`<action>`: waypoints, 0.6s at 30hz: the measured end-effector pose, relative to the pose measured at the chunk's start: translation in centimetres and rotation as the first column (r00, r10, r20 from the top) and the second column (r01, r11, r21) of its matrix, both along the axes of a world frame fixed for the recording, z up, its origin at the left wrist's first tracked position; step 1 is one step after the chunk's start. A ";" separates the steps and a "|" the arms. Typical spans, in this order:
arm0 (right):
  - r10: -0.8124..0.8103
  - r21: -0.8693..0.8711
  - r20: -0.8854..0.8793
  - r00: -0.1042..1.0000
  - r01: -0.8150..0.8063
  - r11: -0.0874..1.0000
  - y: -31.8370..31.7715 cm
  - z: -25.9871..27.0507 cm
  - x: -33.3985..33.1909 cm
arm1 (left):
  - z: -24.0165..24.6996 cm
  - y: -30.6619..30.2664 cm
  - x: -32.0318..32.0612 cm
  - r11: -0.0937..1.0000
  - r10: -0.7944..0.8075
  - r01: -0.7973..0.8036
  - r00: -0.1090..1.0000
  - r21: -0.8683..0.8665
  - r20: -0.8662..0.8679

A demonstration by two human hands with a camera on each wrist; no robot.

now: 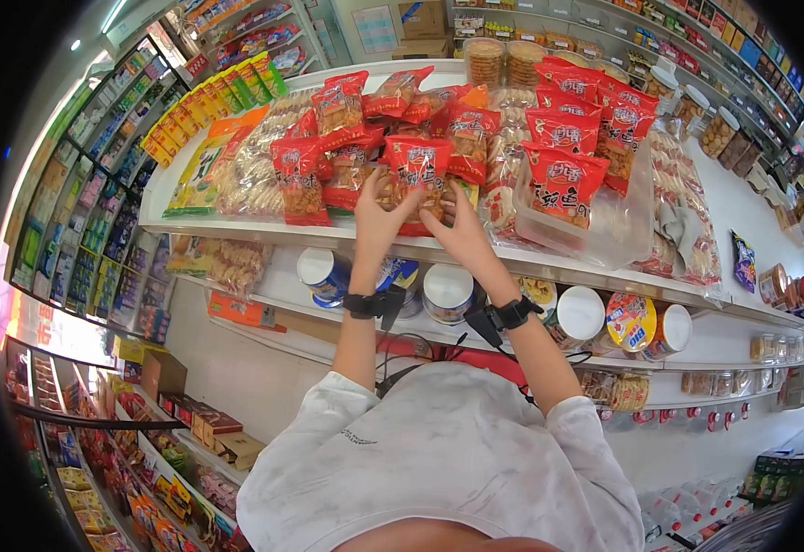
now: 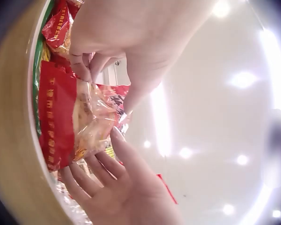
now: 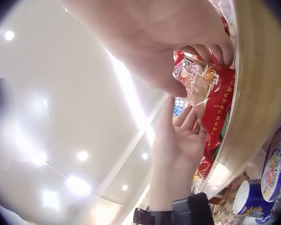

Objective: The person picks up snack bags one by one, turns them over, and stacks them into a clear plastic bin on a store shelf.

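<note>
Both hands hold one red-and-clear snack bag (image 1: 420, 166) at the front edge of the upper shelf. My left hand (image 1: 379, 216) grips its left side and my right hand (image 1: 465, 235) its right side, thumbs toward me and fingers round the sides. In the left wrist view the bag (image 2: 91, 119) shows a red end band with yellow lettering and a clear, crinkled middle. The right wrist view has the red band (image 3: 219, 108) close to the shelf edge. Behind and to the left lie several matching red bags (image 1: 338, 110).
A clear plastic bin (image 1: 623, 230) of red bags stands right. Packs of pale round biscuits (image 1: 259, 161) and yellow-green bags (image 1: 201, 175) lie left. The white shelf edge (image 1: 328, 235) runs in front. Noodle cups (image 1: 580, 313) line the lower shelf; jars (image 1: 719, 129) stand far right.
</note>
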State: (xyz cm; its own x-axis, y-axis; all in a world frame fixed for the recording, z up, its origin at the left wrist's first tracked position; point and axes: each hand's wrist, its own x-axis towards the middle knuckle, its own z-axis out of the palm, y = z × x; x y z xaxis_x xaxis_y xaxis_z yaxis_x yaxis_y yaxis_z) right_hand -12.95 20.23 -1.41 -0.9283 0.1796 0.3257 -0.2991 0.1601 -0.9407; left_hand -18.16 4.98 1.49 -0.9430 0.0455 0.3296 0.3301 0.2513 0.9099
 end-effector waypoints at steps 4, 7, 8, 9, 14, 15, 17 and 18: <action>-0.039 0.229 -0.089 0.995 0.059 0.972 0.5 3.9 2.9 | 2.2 -1.6 1.3 0.958 -0.184 0.186 0.982 0.219 -0.031; -0.004 0.038 -0.089 0.996 0.007 0.999 0.0 5.7 5.5 | 4.0 -2.3 3.5 0.939 -0.264 0.275 0.961 0.206 -0.081; 0.014 -0.087 -0.098 0.995 -0.023 0.996 -0.3 5.8 6.1 | 4.0 -2.8 3.7 0.925 -0.297 0.310 0.951 0.222 -0.087; 0.080 -0.183 -0.051 0.995 -0.088 0.979 -0.2 5.9 6.5 | 4.1 -3.2 3.8 0.909 -0.330 0.343 0.939 0.237 -0.097; 0.174 0.017 0.120 0.977 -0.177 0.984 2.0 5.6 9.3 | 3.6 -7.3 -0.8 0.959 0.240 -0.181 0.928 0.216 -0.285; 0.151 0.162 0.145 0.978 -0.174 0.971 2.4 5.6 9.7 | 2.2 -9.5 -2.8 0.910 0.409 -0.365 0.870 0.196 -0.274; 0.227 0.122 0.135 0.965 -0.243 0.962 2.8 4.7 9.9 | -0.1 -13.1 -7.0 0.862 0.498 -0.504 0.830 0.044 -0.251; 0.254 0.093 0.135 0.958 -0.267 0.959 2.7 4.7 10.1 | -1.1 -14.4 -8.5 0.823 0.544 -0.567 0.803 -0.033 -0.244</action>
State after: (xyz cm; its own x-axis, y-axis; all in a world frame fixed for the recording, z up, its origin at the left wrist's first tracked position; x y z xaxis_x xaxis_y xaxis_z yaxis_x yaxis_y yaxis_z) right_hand -2.90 22.93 3.29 -0.9715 -0.1040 0.2129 -0.2298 0.1950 -0.9535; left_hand -26.65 -9.45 0.41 -0.7227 -0.4209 0.5481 0.2891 0.5362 0.7930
